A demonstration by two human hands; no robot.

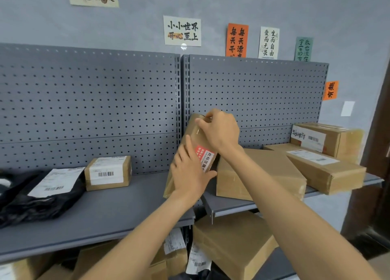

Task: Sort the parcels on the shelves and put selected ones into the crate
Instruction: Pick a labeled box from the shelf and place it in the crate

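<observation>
Brown cardboard, wrapped in shiny clear tape, that's the parcel (195, 144) both hands are on. It's a flat box stood up on end and leaning, right at the seam where the two grey shelves (118, 203) meet, against the pegboard. The right hand (219, 130) has its fingers curled over the top edge; the left hand (190, 172) lies flat on the front, fingers mostly straight, thumb hooked round the side. There's a red and white sticker (204, 156) with Chinese print, partly covered. Next to it sits a big plain box (261, 174). The wall poster (182, 30) reads 小小世界 开心至上.
</observation>
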